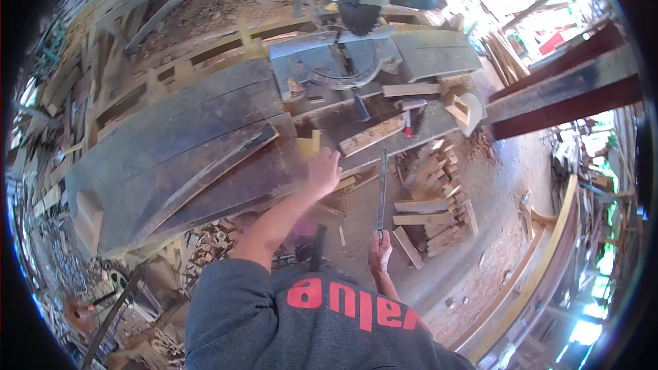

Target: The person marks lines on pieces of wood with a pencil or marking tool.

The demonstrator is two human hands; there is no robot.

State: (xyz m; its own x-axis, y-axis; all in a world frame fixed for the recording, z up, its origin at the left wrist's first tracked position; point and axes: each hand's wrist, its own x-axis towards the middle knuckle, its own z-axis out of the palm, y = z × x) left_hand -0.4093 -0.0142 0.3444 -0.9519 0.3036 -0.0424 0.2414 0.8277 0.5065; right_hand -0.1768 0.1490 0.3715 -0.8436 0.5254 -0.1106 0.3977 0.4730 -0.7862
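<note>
My left hand (pixel 324 170) is over the front edge of the workbench, its fingers curled. Right at its thumb side stands a small yellowish piece (pixel 316 141); whether the fingers grip it is hidden. Lower down, off the bench, my right hand (pixel 380 253) is closed around the end of a long, narrow metal strip (pixel 382 192), which points away from me. On the bench lie a wooden block (pixel 372 135) and a red-marked tool (pixel 409 122). Behind them sits a miter saw (pixel 356 0) with its blade raised above the round base (pixel 343 72).
A long curved wood piece (pixel 212 173) lies across the left of the workbench (pixel 185 140). Stacked wood blocks (pixel 439 212) rest on the floor at right. Dark red beams (pixel 569 92) jut in from the right, and long boards (pixel 528 281) lie below them. Scraps (pixel 212 247) cover the ground.
</note>
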